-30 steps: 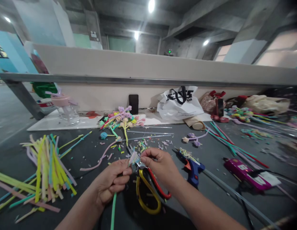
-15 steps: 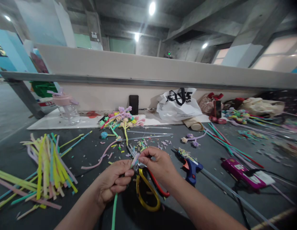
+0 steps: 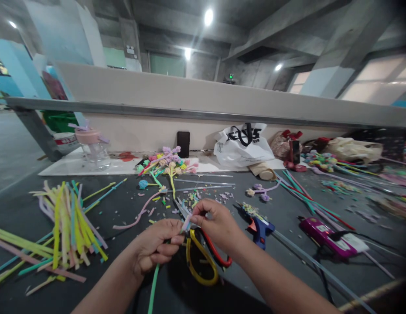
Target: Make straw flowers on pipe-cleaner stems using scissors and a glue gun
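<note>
My left hand (image 3: 162,244) is closed around a green pipe cleaner (image 3: 153,290), whose long end hangs down toward the table's near edge. At its fingertips a short lilac pipe cleaner piece (image 3: 186,221) sticks up. My right hand (image 3: 216,224) pinches this lilac piece from the other side, thumb and forefinger together. Just under both hands lie scissors (image 3: 203,281) with one yellow and one red handle loop, blades pointing away and partly hidden by the fingers. How the lilac piece meets the green stem is covered by my fingers.
Left lies a pile of pipe cleaners (image 3: 65,222). Fluffy pipe cleaner flowers (image 3: 166,159) and cut bits sit ahead. To the right are a blue glue gun (image 3: 262,231) and a purple corded device (image 3: 327,235). A phone (image 3: 183,144), bottle (image 3: 93,150) and white bag (image 3: 243,146) stand behind.
The view has shifted slightly. Both hands keep almost the same position and grip, and the green pipe cleaner's lower end swings a little to the left.
</note>
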Demonstrator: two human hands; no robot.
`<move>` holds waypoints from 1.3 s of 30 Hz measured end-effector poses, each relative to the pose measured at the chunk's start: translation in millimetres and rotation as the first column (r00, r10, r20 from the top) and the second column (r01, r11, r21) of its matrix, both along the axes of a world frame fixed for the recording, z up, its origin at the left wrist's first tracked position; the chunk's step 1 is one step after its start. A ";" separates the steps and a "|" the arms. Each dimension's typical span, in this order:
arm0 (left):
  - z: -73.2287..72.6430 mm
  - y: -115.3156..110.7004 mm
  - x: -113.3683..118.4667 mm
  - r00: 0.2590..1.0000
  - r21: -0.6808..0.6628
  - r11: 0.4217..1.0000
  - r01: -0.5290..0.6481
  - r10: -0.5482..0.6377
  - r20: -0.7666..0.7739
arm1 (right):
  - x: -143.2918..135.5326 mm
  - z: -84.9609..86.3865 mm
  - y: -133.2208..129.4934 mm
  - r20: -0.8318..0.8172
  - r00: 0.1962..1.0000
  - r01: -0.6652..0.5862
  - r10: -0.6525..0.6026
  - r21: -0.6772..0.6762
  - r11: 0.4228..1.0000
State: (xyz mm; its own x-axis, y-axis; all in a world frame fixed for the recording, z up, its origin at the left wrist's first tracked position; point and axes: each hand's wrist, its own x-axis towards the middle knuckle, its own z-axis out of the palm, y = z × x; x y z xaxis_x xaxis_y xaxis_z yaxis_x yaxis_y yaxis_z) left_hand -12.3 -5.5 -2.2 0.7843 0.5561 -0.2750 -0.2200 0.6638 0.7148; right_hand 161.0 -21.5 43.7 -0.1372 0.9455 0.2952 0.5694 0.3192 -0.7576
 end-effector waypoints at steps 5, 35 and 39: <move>0.0 -0.8 0.0 1.000 0.014 1.000 0.018 -0.018 0.004 | 1.0 2.8 -1.6 0.079 0.997 0.013 -0.015 0.028 1.000; -0.2 -6.3 23.1 0.804 0.517 0.716 -0.468 0.588 -0.087 | -4.9 -28.8 -17.4 -0.638 0.740 -0.152 -0.213 -0.467 0.871; 1.4 -6.7 21.7 0.794 0.515 0.713 -0.475 0.600 -0.099 | -14.8 -32.2 -22.7 -0.633 0.743 -0.193 -0.216 -0.512 0.837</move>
State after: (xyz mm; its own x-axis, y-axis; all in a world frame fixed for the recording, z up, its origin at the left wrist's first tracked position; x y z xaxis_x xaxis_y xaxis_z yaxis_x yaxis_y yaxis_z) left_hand 9.3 -12.2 -0.8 0.2537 0.9669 -0.0257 -0.2186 0.0832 0.9723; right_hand 146.2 -44.2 11.5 -0.0953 0.9695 -0.2257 -0.1240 -0.2365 -0.9637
